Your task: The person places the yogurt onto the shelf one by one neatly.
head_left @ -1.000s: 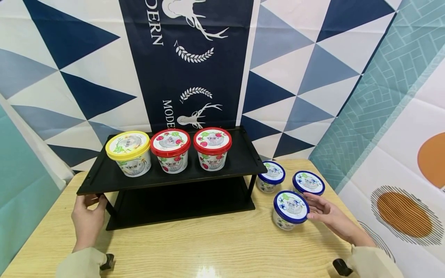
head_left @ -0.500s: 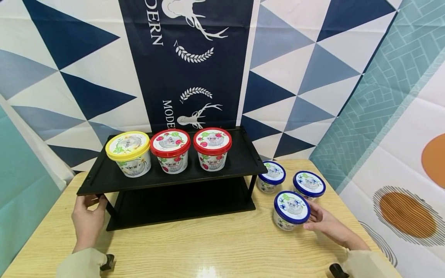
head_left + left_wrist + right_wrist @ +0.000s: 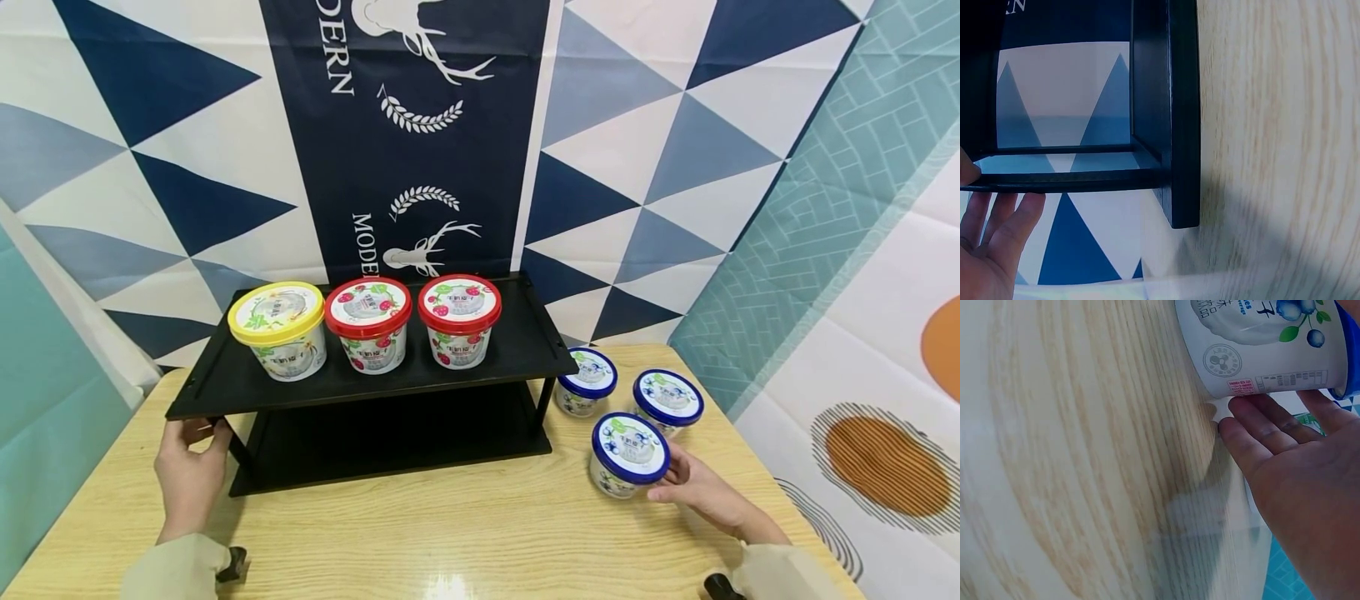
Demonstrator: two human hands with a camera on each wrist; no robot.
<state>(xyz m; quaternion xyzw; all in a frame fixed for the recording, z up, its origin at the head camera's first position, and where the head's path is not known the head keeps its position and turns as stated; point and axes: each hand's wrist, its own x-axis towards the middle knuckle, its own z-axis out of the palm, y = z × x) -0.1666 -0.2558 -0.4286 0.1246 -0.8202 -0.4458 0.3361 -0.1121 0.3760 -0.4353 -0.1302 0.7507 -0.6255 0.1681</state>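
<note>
At the left end of the black two-tier shelf (image 3: 390,396), my left hand (image 3: 191,475) holds the front leg (image 3: 1066,181) just under the top board, thumb on one side and fingers on the other. My right hand (image 3: 701,492) is at the right side of the nearest blue-lidded blueberry cup (image 3: 628,454). In the right wrist view its fingers (image 3: 1266,428) reach the side of that cup, only slightly bent; most of the thumb is out of sight. The cup stands upright on the table. Two more blue-lidded cups, one behind (image 3: 587,382) and one to the right (image 3: 667,398), stand close by.
On the top board stand a yellow-lidded cup (image 3: 279,331) and two red-lidded cups, one in the middle (image 3: 369,325) and one to its right (image 3: 459,321). Patterned cloth (image 3: 420,150) hangs behind the wooden table (image 3: 450,525).
My right hand has come in lower and closer around the near blue-lidded cup's right side, moving slightly left. The cups stay in place, and my left hand keeps its hold on the shelf leg.
</note>
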